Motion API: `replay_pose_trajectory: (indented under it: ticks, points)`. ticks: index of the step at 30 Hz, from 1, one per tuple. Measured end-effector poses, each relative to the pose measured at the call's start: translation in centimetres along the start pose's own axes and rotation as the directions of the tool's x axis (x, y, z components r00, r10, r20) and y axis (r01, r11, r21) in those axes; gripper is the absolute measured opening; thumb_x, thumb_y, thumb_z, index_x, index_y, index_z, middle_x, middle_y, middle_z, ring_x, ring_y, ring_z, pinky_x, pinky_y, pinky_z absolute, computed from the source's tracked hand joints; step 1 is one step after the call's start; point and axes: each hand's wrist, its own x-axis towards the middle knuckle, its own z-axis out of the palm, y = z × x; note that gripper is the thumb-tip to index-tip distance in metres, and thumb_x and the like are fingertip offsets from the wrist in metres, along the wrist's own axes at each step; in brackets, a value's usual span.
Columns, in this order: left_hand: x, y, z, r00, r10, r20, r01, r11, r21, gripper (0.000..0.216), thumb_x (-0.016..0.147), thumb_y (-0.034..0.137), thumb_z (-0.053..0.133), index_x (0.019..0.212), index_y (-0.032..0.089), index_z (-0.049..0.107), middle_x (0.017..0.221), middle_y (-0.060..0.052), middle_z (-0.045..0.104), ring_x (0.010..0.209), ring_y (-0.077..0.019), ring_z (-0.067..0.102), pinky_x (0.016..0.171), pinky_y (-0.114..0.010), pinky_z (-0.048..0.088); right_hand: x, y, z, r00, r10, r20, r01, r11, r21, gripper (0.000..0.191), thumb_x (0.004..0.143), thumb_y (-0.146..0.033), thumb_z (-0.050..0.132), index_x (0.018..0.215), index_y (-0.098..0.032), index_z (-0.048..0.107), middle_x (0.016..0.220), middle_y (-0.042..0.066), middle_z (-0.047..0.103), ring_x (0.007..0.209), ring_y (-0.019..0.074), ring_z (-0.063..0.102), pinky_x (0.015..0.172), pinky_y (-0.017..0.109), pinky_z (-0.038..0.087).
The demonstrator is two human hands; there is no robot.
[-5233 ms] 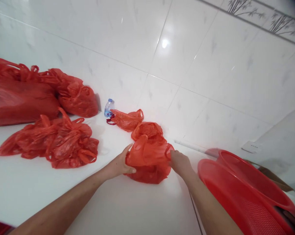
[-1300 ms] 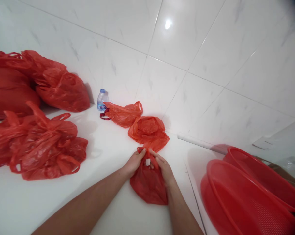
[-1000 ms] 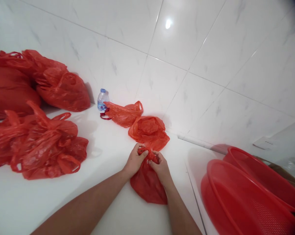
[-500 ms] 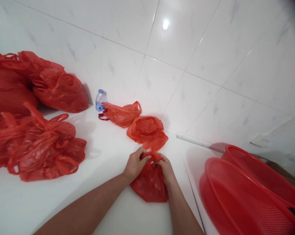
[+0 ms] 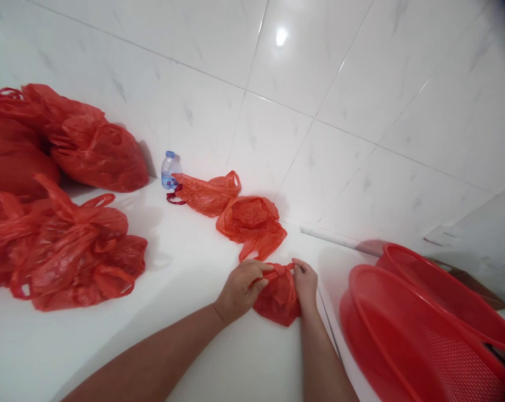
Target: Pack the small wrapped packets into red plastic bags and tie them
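A small red plastic bag [image 5: 278,301] hangs or rests between my hands at the front of the white table, gathered in at its top. My left hand [image 5: 241,287] pinches one end of the gathered top, the thumb and fingers closed. On the other side, my right hand [image 5: 306,282] grips the opposite end between thumb and fingertips. A twisted band with what looks like a knot runs between the two hands. Just beyond lies a crumpled red bag [image 5: 252,218], and past it another red bag [image 5: 208,194]. What the held bag contains cannot be made out.
A plastic bottle with a blue cap [image 5: 171,170] stands by the tiled wall [image 5: 219,50]. Knotted red bags [image 5: 76,251] pile up at the left, with larger filled ones [image 5: 101,151] behind. Red plastic baskets [image 5: 394,329] stand at the right.
My hands have moved apart and slightly right, drawing the bag's top out sideways. The bag has shifted right and a little farther away, and its top now looks tighter.
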Motion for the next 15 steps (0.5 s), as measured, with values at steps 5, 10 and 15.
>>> replay_pose_trajectory:
  ticks: [5,10,15]
  points:
    - [-1.1,2.2,1.6,0.992,0.105,0.076,-0.109,0.993,0.038,0.022,0.089,0.025,0.046,0.068,0.019,0.048,0.059,0.001,0.054,0.055,-0.0120,0.047,0.055,-0.025,0.039,0.3,0.1,0.1,0.999,-0.025,-0.039,0.022,0.996,-0.089,0.037,0.070,-0.030,0.044,0.093,-0.015,0.069,0.075,0.006,0.069,0.076,0.0221,0.064,0.068,0.032,0.049]
    - [-1.7,2.6,2.2,0.980,0.180,0.089,-0.192,0.970,0.151,0.028,0.089,0.031,0.044,0.063,0.020,0.046,0.054,0.002,0.052,0.049,-0.0115,0.043,0.051,-0.026,0.036,-0.1,-0.2,-0.1,0.998,-0.064,0.000,0.063,0.992,-0.108,0.035,0.068,-0.030,0.043,0.085,-0.015,0.070,0.094,0.011,0.069,0.093,0.0245,0.061,0.086,0.037,0.045]
    - [-1.6,1.1,2.0,0.980,0.173,0.094,-0.194,0.928,0.319,0.043,0.081,0.052,0.053,0.103,0.015,0.056,0.090,-0.006,0.069,0.081,-0.0178,0.061,0.077,-0.030,0.046,0.5,0.8,-0.9,0.999,0.023,0.029,-0.021,0.996,-0.087,0.056,0.068,-0.049,0.050,0.110,-0.013,0.063,0.107,0.014,0.065,0.087,0.0262,0.062,0.082,0.040,0.046]
